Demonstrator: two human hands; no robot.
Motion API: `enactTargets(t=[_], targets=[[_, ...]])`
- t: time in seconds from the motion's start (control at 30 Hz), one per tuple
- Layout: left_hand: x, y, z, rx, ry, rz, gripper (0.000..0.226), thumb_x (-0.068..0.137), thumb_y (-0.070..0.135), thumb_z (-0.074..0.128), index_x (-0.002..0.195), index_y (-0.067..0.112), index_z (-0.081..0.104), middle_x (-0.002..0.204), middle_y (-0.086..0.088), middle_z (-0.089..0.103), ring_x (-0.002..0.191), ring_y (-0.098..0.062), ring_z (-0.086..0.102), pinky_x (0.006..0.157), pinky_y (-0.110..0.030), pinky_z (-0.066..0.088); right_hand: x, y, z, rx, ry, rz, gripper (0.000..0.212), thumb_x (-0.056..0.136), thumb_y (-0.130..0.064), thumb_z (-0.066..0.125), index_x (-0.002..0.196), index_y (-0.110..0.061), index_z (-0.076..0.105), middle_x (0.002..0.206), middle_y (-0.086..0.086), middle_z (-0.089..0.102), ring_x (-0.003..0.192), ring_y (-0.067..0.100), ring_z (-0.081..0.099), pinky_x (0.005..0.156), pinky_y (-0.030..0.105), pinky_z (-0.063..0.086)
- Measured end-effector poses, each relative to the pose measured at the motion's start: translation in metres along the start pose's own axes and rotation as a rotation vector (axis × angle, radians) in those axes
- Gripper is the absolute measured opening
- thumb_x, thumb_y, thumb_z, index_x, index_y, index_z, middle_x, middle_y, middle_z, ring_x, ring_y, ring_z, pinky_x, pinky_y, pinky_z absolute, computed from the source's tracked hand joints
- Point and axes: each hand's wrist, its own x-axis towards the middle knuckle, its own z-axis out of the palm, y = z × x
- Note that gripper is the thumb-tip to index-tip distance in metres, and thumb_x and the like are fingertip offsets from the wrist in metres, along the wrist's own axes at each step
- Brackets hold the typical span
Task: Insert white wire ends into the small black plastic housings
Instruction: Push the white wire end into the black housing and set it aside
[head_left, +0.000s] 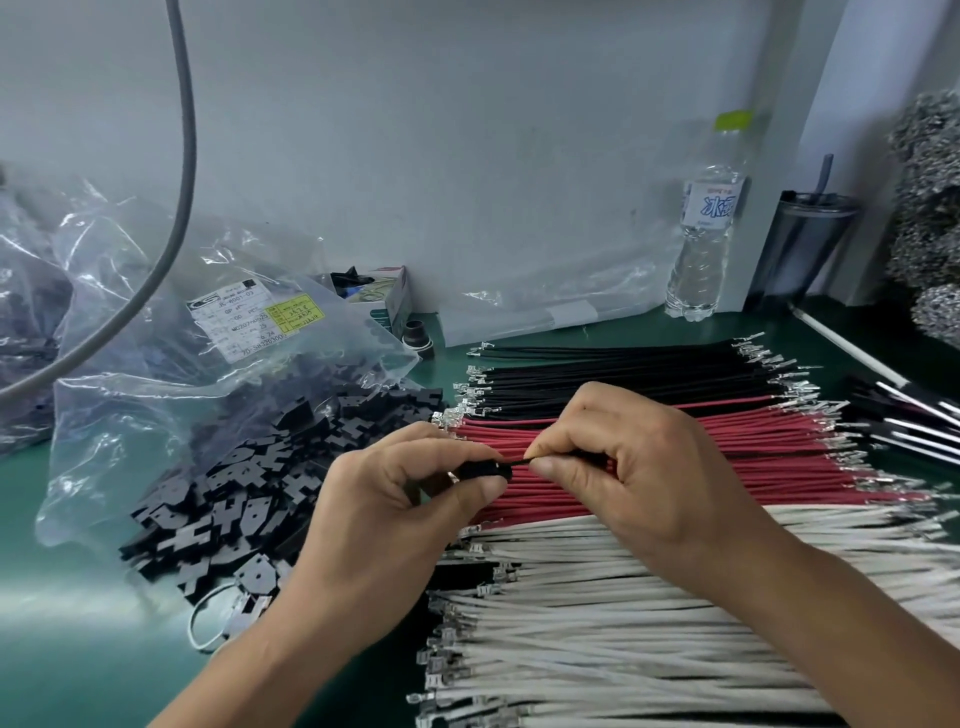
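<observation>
My left hand (400, 499) pinches a small black plastic housing (485, 470) between thumb and fingers, over the red wires. Right beside it my right hand (639, 467) pinches a thin dark wire (524, 460) whose end meets the housing's right side. A wide bundle of white wires (597, 623) with metal terminals lies under my right forearm. A heap of black housings (244, 488) spills from a clear plastic bag at the left.
Red wires (769, 457) and black wires (623, 369) lie in rows behind the white ones on the green mat (78, 649). A labelled plastic bag (208, 322), a water bottle (704, 239), a steel tumbler (800, 244) and a hanging grey cable (184, 156) stand around.
</observation>
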Motion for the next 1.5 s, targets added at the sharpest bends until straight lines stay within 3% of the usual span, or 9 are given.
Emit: enactTargets(t=[0.2, 0.4, 0.53, 0.7, 0.83, 0.97, 1.23, 1.37, 1.5], targets=[[-0.001, 0.001, -0.001, -0.014, 0.025, -0.013, 0.016, 0.075, 0.036, 0.079, 0.091, 0.035, 0.082, 0.074, 0.01, 0.066, 0.06, -0.007, 0.056, 0.056, -0.017, 0.047, -0.001, -0.009, 0.008, -0.062, 0.04, -0.071, 0.017, 0.094, -0.026, 0.063, 0.087, -0.015, 0.074, 0.084, -0.011, 0.059, 0.077, 0.006, 0.058, 0.069, 0.025, 0.05], [-0.001, 0.0, 0.002, 0.059, 0.01, 0.007, 0.018, 0.077, 0.035, 0.079, 0.095, 0.037, 0.081, 0.074, 0.015, 0.066, 0.06, -0.005, 0.056, 0.056, -0.009, 0.043, -0.001, -0.008, 0.01, -0.135, 0.055, -0.117, 0.014, 0.093, -0.025, 0.064, 0.087, -0.016, 0.073, 0.084, -0.01, 0.059, 0.076, 0.008, 0.056, 0.066, 0.031, 0.051], [0.001, -0.002, 0.002, -0.089, 0.101, -0.076, 0.024, 0.079, 0.027, 0.08, 0.1, 0.037, 0.081, 0.075, 0.005, 0.074, 0.058, -0.009, 0.059, 0.053, -0.018, 0.049, 0.0, -0.009, 0.005, -0.357, 0.23, -0.207, 0.006, 0.092, -0.024, 0.072, 0.091, -0.018, 0.072, 0.089, -0.006, 0.061, 0.083, 0.015, 0.052, 0.069, 0.026, 0.044], [0.005, -0.004, -0.004, -0.317, 0.266, -0.227, 0.019, 0.073, 0.015, 0.082, 0.092, 0.016, 0.084, 0.072, -0.001, 0.077, 0.048, 0.004, 0.055, 0.048, -0.005, 0.041, -0.006, -0.008, 0.019, -0.39, -0.035, -0.108, 0.011, 0.085, -0.029, 0.079, 0.095, -0.026, 0.076, 0.087, -0.013, 0.062, 0.084, 0.014, 0.052, 0.063, 0.033, 0.05], [0.005, 0.0, -0.004, -0.309, 0.256, -0.237, 0.016, 0.074, 0.013, 0.082, 0.089, 0.015, 0.084, 0.063, 0.004, 0.072, 0.046, 0.004, 0.054, 0.047, -0.005, 0.04, -0.006, -0.005, 0.023, -0.291, -0.046, 0.008, 0.005, 0.086, -0.032, 0.078, 0.091, -0.031, 0.078, 0.083, -0.016, 0.06, 0.084, 0.01, 0.051, 0.066, 0.032, 0.05], [0.004, -0.001, -0.005, -0.3, 0.256, -0.26, 0.014, 0.075, 0.019, 0.083, 0.088, 0.023, 0.084, 0.058, 0.004, 0.067, 0.047, -0.001, 0.051, 0.046, -0.011, 0.04, -0.009, -0.005, 0.022, -0.25, -0.006, 0.024, 0.007, 0.085, -0.024, 0.079, 0.083, -0.029, 0.076, 0.083, -0.018, 0.062, 0.08, 0.006, 0.054, 0.063, 0.029, 0.051], [0.008, 0.005, -0.008, -0.326, 0.229, -0.324, 0.022, 0.065, 0.029, 0.083, 0.086, 0.023, 0.085, 0.059, -0.023, 0.067, 0.044, -0.021, 0.054, 0.04, -0.024, 0.043, -0.006, -0.01, 0.01, -0.256, 0.042, -0.033, 0.01, 0.084, -0.014, 0.077, 0.087, -0.024, 0.076, 0.085, -0.016, 0.07, 0.075, 0.006, 0.062, 0.058, 0.029, 0.056], [0.01, 0.006, -0.008, -0.346, 0.186, -0.367, 0.019, 0.067, 0.02, 0.083, 0.085, 0.017, 0.085, 0.067, -0.029, 0.07, 0.046, -0.029, 0.057, 0.041, -0.029, 0.048, -0.002, -0.007, 0.005, -0.115, 0.14, 0.013, 0.013, 0.082, -0.013, 0.08, 0.09, -0.023, 0.078, 0.084, -0.013, 0.066, 0.077, 0.004, 0.063, 0.064, 0.022, 0.056], [0.012, 0.007, -0.006, -0.503, 0.162, -0.467, 0.017, 0.067, 0.006, 0.081, 0.083, 0.002, 0.082, 0.075, -0.034, 0.071, 0.046, -0.029, 0.061, 0.043, -0.026, 0.051, -0.002, -0.011, 0.006, -0.081, 0.153, -0.007, 0.023, 0.081, -0.016, 0.076, 0.097, -0.032, 0.078, 0.08, -0.015, 0.059, 0.068, -0.005, 0.052, 0.065, 0.0, 0.038]])
